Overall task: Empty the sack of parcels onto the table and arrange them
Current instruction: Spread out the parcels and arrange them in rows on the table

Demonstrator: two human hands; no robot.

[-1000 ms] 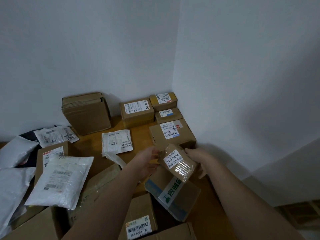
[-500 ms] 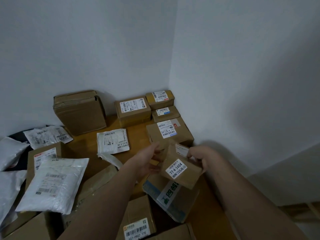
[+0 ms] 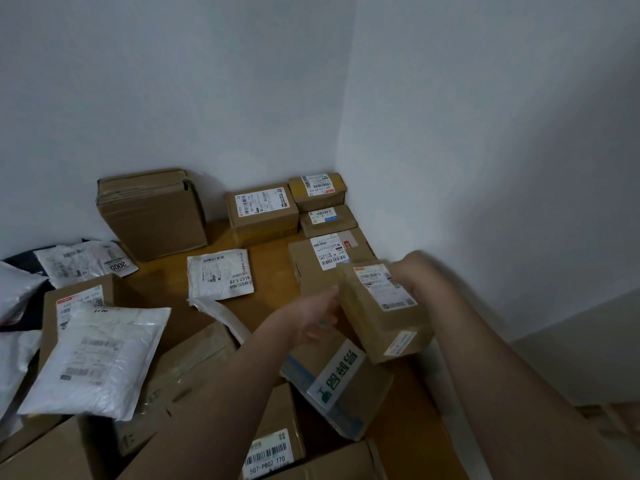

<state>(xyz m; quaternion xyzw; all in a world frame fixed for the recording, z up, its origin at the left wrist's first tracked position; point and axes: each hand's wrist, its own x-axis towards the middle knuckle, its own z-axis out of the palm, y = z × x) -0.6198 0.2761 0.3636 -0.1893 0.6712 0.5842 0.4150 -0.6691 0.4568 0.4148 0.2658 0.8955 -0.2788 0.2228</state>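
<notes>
Both hands hold a small brown carton (image 3: 384,313) above the wooden table (image 3: 270,261) near the room corner; the left hand (image 3: 318,318) presses its fingers, close together, against the carton's left face, and the right hand (image 3: 412,271) grips the far right end, though motion blur hides how its fingers lie. The carton is tilted, its white shipping label facing up, the print too blurred to read. Directly beneath the carton lies a box with a blue edge and a white strip bearing green characters (image 3: 337,379). Just behind the carton sits a labelled flat box (image 3: 325,258), and beyond that two smaller boxes (image 3: 327,220) and (image 3: 317,190) run back into the corner, with a medium box (image 3: 261,213) to their left. Farther left of the carton, a large plain box (image 3: 152,213) leans on the wall. A white mailer marked "82-5-2516" (image 3: 221,273) lies flat left of the carton; another marked "2005" (image 3: 86,263) lies farther left. A white poly bag (image 3: 100,358) rests on a brown box (image 3: 79,299). Nearer the viewer than the carton, a box label reads "507-P802 T70" (image 3: 268,455).
</notes>
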